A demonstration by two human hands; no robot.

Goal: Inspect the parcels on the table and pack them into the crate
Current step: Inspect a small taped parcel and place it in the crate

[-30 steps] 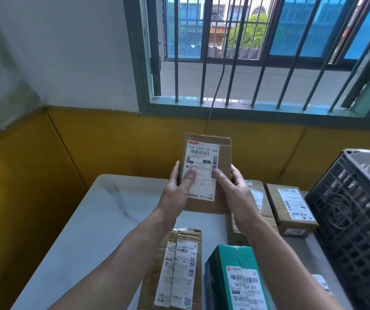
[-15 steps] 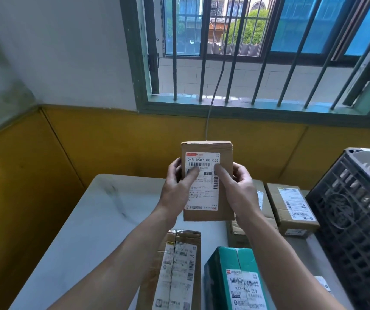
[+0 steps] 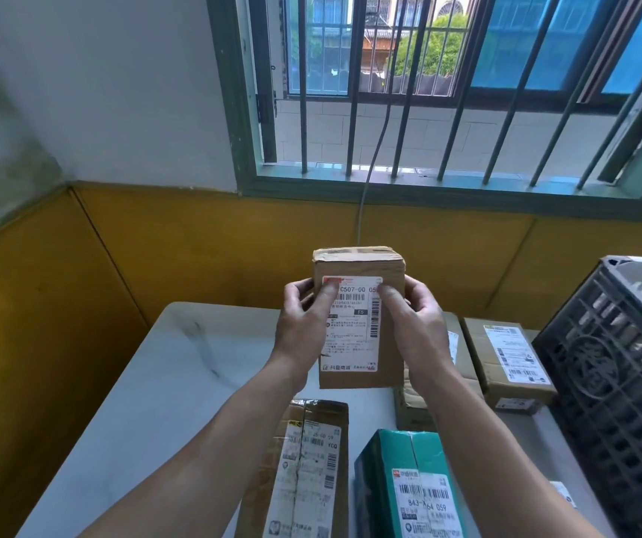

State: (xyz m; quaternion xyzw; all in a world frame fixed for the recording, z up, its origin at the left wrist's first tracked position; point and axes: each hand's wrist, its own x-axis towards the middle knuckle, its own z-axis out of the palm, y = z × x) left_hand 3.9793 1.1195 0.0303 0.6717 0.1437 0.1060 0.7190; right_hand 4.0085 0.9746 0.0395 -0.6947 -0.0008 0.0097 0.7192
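Note:
A small brown cardboard parcel (image 3: 354, 355) with a white shipping label is held upright above the table, label facing me. My left hand (image 3: 304, 324) grips its left edge and my right hand (image 3: 414, 328) its right edge, both thumbs pressed on the label's top. The black plastic crate (image 3: 618, 382) stands at the table's right side. Below my arms lie a long brown parcel (image 3: 304, 471) and a green box (image 3: 408, 487). Two more brown parcels (image 3: 509, 355) sit beside the crate, one (image 3: 463, 366) partly hidden by my right arm.
The white marble-pattern table (image 3: 164, 382) stands against a yellow wall under a barred window (image 3: 428, 91). A grey cable (image 3: 373, 157) hangs from the window behind the held parcel. The corner of a white label (image 3: 564, 495) shows near the crate's base.
Both hands slid up the parcel, thumbs now near the label's top. The parcel has tilted so its taped top face shows.

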